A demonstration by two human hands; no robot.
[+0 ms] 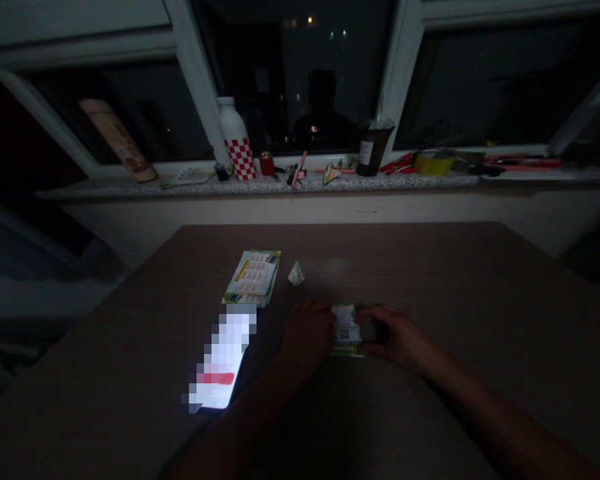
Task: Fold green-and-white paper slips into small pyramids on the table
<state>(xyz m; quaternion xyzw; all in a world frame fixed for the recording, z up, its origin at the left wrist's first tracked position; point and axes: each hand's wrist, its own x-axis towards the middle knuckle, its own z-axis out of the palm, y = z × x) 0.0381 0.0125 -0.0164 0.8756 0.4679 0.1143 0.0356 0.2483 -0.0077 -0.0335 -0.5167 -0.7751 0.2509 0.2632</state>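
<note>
A small printed leaflet [345, 328], green and white, lies on the brown table [455, 280] between my two hands. My left hand [307, 333] rests on its left edge with fingers curled down onto it. On the right edge sits my right hand [393, 337], fingers bent and pinching the paper. A little folded paper pyramid [295, 273] stands just beyond the hands. Further left lies a stack of the same leaflets [253, 277]. The light is very dim.
A lit phone [223, 363] lies left of my left arm. On the windowsill [130, 188] stand a red-checked white bottle [236, 140], a dark cup [373, 148], a yellow tape roll [434, 162], pens and scraps. Dark windows behind show a reflected person.
</note>
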